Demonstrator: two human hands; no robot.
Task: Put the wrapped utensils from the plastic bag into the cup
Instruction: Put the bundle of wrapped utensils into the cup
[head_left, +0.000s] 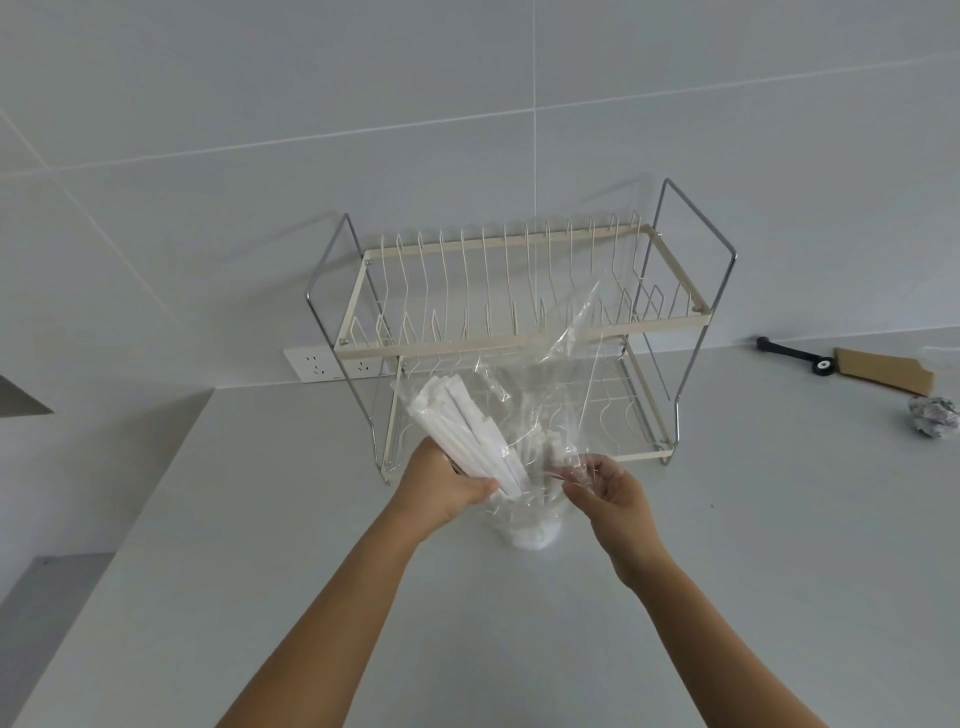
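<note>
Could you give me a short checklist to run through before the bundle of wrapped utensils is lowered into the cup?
1. Bundle gripped: ok. The left hand is closed around the wrapped utensils.
2. Bag held aside: ok. The right hand pinches the plastic bag, which rises to the right of the bundle.
3. Bundle free of the bag: cannot tell; clear film overlaps its lower end.
4. Cup mouth open: cannot tell; the cup is behind film.
5. Cup standing on the counter: ok.
6. Dish rack clear of the hands: ok; it stands behind them.
</note>
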